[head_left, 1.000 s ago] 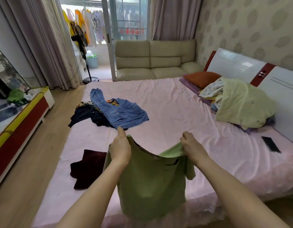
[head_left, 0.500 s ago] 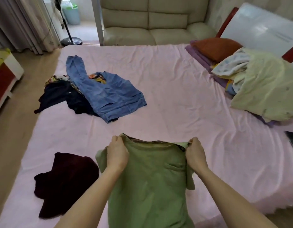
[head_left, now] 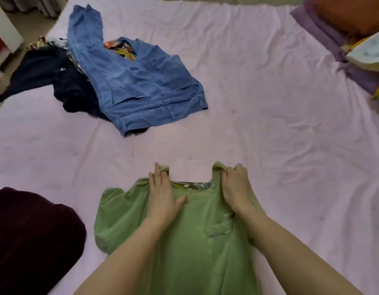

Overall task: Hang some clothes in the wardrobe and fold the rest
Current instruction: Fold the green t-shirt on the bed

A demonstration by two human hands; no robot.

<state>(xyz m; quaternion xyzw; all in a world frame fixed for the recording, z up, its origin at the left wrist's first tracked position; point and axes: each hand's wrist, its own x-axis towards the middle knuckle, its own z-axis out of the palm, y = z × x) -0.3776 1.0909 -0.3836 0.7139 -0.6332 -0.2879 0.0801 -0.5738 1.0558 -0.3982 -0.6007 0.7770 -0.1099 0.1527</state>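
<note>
Green short-sleeved cotton shirt with a chest pocket (head_left: 184, 241) lies front-up on the pink bed sheet (head_left: 258, 103), near edge of the bed, collar pointing away from the person. Left hand (head_left: 163, 194) rests on the left shoulder of the shirt; grip: fingers curl round the shoulder edge by the neckline, thumb spread flat on the chest. Right hand (head_left: 235, 186) grip: fingers bunched tight on the right shoulder fabric, pinching it up off the sheet. Patterned lining shows inside the neck opening between the two hands. Left sleeve lies crumpled out to the side. Dark maroon garment (head_left: 33, 237) sits just left of the shirt, apart from it. Further back on the left: blue denim jeans (head_left: 139, 86) spread over a dark navy garment (head_left: 56, 79) and a multicoloured printed piece (head_left: 120, 47). Far right: orange pillow (head_left: 350, 11) on purple folded bedding (head_left: 324, 37), well apart from the shirt.
</note>
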